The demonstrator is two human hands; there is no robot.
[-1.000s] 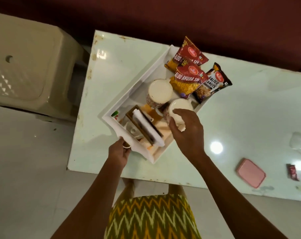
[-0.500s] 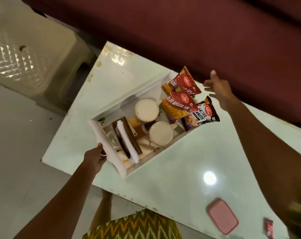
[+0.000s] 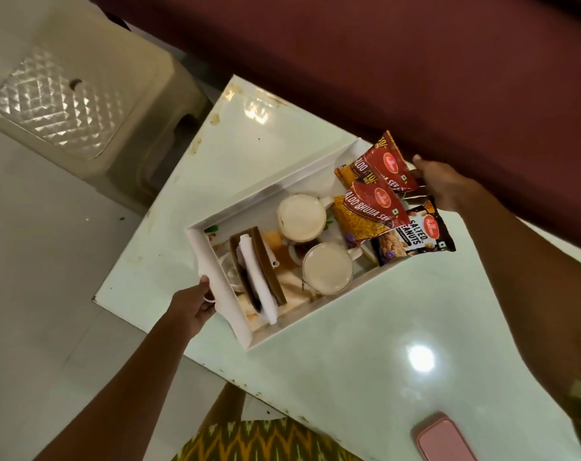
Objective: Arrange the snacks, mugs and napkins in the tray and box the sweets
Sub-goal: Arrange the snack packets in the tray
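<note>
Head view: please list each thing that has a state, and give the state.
Tray: on the table, loaded.
Two mugs: upright, full.
Napkins: standing in their holder.
Three snack packets: sealed, leaning over the tray's far end.
Pink box: closed, outside the tray.
Left hand: gripping the tray's near end.
Right hand: at the tray's far end.

the tray (image 3: 216,277) sits on the table (image 3: 365,344), and the left hand (image 3: 192,307) grips its near end wall, while the right hand (image 3: 445,184) meets its far end. just beyond the left hand, inside the tray, stands the napkin holder (image 3: 259,271). past it, two mugs (image 3: 300,216) (image 3: 328,268) stand side by side in the middle of the tray. three snack packets (image 3: 382,168) (image 3: 368,211) (image 3: 415,239) overlap at the far end, just beside the right hand, the outermost hanging over the tray's rim. a closed box (image 3: 443,439) lies on the table well behind the right hand, by the near edge.
</note>
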